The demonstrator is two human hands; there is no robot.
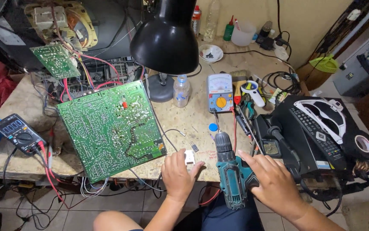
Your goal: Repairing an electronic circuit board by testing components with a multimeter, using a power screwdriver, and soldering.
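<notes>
The right hand (272,182) is laid on the teal cordless drill (232,173), with the fingers curled loosely over its body and handle rather than pressed tight around it; a full closed grasp is not shown, so it can be said only that the tool is touched and partly covered by the palm. The drill lies at the front edge of the workbench (17,98), its chuck pointed away from the person. The left hand (178,175) is half closed, and a small white part (189,157) is pinched or steadied under the fingertips; whether it is really lifted cannot be told. Just beside it a small black component (194,147) with legs is seen on the bench. Further to the left, a large green circuit board (111,128) is placed with the solder side up, its wires running to the opened chassis behind it. As a judgement, the work seems to be in the middle: the board is already taken out and turned over, but nothing is seen being drilled or fastened at this moment. Around are placed an analog multimeter (220,93), a digital multimeter (19,133), a black desk lamp (166,36) and a small clear bottle (181,90).
</notes>
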